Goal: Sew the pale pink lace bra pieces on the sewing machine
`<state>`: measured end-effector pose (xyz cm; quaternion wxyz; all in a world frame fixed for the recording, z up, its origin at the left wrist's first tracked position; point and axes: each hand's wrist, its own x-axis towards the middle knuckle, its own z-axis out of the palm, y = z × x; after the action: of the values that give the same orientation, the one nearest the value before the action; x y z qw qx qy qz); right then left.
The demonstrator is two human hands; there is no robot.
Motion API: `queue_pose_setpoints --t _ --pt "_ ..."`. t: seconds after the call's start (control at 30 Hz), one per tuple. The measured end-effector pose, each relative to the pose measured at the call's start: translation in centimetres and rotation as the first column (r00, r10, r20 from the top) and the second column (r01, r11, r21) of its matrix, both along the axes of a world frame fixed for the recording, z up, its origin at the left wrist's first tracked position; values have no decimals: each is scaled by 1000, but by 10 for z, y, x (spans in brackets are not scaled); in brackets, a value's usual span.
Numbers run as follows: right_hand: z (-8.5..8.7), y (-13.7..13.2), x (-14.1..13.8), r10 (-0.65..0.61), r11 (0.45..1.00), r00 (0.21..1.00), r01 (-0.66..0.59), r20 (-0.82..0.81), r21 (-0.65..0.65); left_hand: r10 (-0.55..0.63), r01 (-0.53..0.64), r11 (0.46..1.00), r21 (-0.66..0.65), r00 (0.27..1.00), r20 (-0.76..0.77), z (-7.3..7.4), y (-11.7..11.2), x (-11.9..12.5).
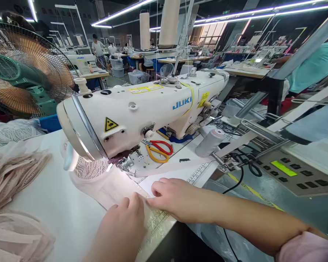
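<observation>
A pale pink fabric piece (pixel 109 187) with a lace part (pixel 91 168) lies under the needle area of a white JUKI sewing machine (pixel 142 105). At its near edge, the bent fingers of my left hand (pixel 125 222) close on the cloth. My right hand (pixel 177 198) comes in from the right, fingers curled and fingertips pinching the same edge beside the left hand. The fingertips are partly hidden. Behind my hands, scissors with red and yellow handles (pixel 160 151) rest on the machine bed.
Stacked pinkish fabric pieces (pixel 13 178) lie at left, with a large fan (pixel 24 72) behind. A grey thread cone (pixel 210 142) and a control panel (pixel 289 171) stand at right. A printed ruler (pixel 199 173) runs along the table. Other people work in the background.
</observation>
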<state>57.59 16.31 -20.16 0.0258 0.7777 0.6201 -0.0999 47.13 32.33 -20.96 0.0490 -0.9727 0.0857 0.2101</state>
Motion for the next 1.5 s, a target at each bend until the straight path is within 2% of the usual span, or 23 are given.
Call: queue_pose_setpoints --t 0.13,0.27,0.43,0.67,0.83,1.07,1.37,1.5 --pt "-1 0 -1 12 1000 1000 -12 -11 -17 9 -11 1000 15 996 92 -7 8 -3" --pt "0 7 -2 -8 999 1000 8 -8 -44 11 -15 999 53 997 79 -7 16 -3" --pt "-5 13 2 -5 1000 1000 5 25 0 -16 6 996 85 993 116 -11 24 -2" --pt "-11 26 8 2 1000 999 -3 54 18 -40 34 999 38 982 184 -21 42 1" --pt "-8 37 11 4 1000 997 -4 83 -2 16 -20 998 64 997 74 -14 46 6" --pt "-7 47 16 -18 999 990 23 143 -27 25 -28 994 102 999 27 -6 54 15" --pt "7 73 11 -126 955 981 161 151 -248 52 -55 998 23 993 104 -11 76 20" --pt "8 83 8 -170 931 973 211 159 -297 62 -56 998 -35 977 203 -16 86 22"
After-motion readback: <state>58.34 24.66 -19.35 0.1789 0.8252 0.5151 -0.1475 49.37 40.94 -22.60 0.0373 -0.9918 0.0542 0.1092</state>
